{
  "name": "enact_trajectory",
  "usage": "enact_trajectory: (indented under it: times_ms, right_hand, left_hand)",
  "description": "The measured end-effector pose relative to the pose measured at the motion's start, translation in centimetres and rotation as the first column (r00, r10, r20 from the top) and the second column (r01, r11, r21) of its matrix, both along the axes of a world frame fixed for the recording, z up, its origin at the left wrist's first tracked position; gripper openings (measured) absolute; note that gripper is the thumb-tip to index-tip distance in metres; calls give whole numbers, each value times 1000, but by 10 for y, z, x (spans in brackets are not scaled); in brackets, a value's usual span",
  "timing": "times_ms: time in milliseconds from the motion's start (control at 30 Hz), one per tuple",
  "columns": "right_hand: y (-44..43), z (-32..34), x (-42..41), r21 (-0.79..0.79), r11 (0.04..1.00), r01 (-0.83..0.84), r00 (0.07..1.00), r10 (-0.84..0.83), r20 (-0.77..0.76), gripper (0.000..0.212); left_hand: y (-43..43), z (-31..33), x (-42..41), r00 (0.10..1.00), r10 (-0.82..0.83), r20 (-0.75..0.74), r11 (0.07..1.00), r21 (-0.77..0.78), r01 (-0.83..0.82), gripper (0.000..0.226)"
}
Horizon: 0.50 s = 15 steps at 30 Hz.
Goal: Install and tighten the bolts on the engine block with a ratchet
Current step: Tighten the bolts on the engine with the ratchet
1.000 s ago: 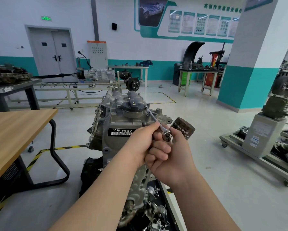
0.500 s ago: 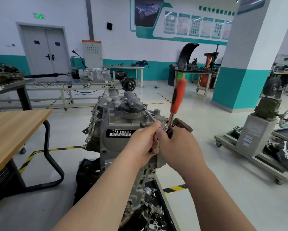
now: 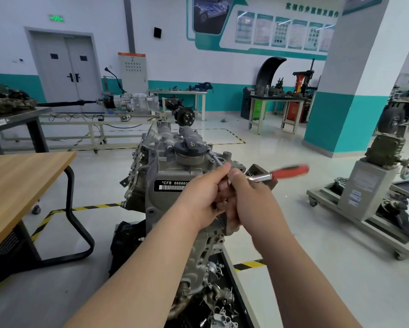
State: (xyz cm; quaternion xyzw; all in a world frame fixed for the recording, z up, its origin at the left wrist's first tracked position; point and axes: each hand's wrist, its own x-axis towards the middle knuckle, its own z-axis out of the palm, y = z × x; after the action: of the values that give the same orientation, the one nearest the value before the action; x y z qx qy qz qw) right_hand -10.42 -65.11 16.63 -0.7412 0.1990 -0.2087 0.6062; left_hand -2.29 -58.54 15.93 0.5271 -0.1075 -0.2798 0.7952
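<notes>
Both hands are closing round the ratchet (image 3: 290, 171) at its head end: your left hand (image 3: 204, 194) is curling its fingers round the near end of the extension bar (image 3: 215, 159), and your right hand (image 3: 252, 200) is wrapping the drive head just beside it; the two hands are touching. Just right of the oil filler cap (image 3: 189, 147), on top of the engine block (image 3: 165, 185), the socket (image 3: 209, 151) is sitting over the bolt; the bolt itself is hidden. From the cap, the bar's long axis is running down and toward you into your grip; the red handle is sticking out rightward, away from the cap, across that axis. Your right hand is lying nearer the handle, so the coming swing is likely falling to it, with the left steadying the bar in line with the bolt.
</notes>
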Motion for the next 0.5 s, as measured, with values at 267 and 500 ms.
enact_trajectory:
  times_ms: [267, 500]
  right_hand:
    - [-8, 0, 6, -717, 684, 136, 972, -231, -36, 38]
    - [1, -8, 2, 874, 224, -431, 898, 204, 391, 51]
  left_hand:
    - [-5, -2, 1, 1000, -1, 11, 999, 41, 1, 18]
    - [1, -1, 3, 998, -59, 18, 994, 93, 57, 57]
